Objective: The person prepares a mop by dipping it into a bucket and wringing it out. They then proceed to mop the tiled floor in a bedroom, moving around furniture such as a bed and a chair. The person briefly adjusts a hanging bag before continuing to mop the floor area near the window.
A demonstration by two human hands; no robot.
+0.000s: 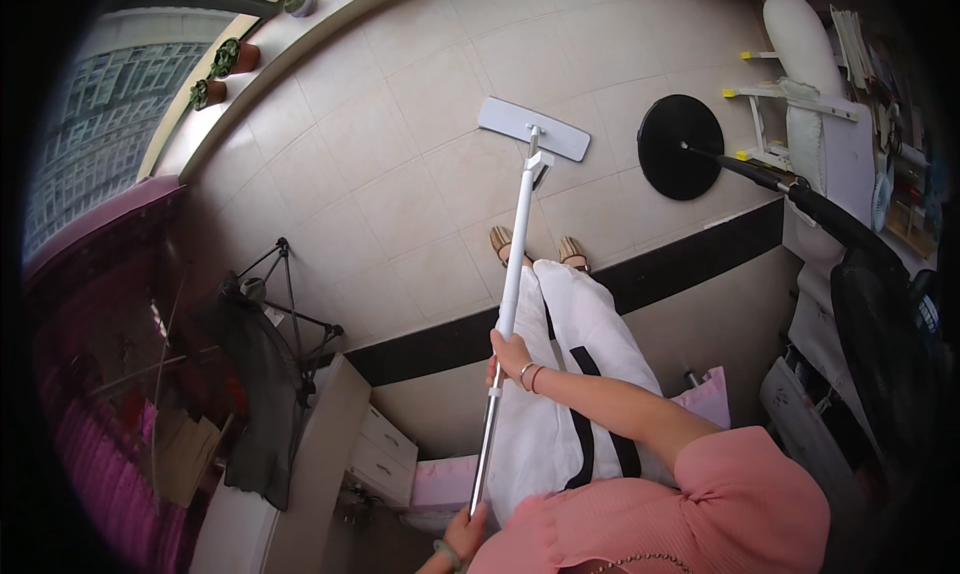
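Note:
A flat mop (522,224) slants away from me, its white and silver pole running from near my waist to the floor. The pale rectangular mop head (553,137) lies flat on the beige tiles, ahead of my feet. My right hand (509,357) is closed round the middle of the pole, where the white tube meets the silver one. Lower down, my left hand (466,531) grips the end of the silver tube. The pole's very end is hidden in that hand.
To the right stands a round black base (681,147) with a dark post. A white folding stand with yellow feet (765,124) is beyond it. A black folding chair (262,374) is at left. Potted plants (234,58) line the window ledge. White drawers (385,444) stand near my left.

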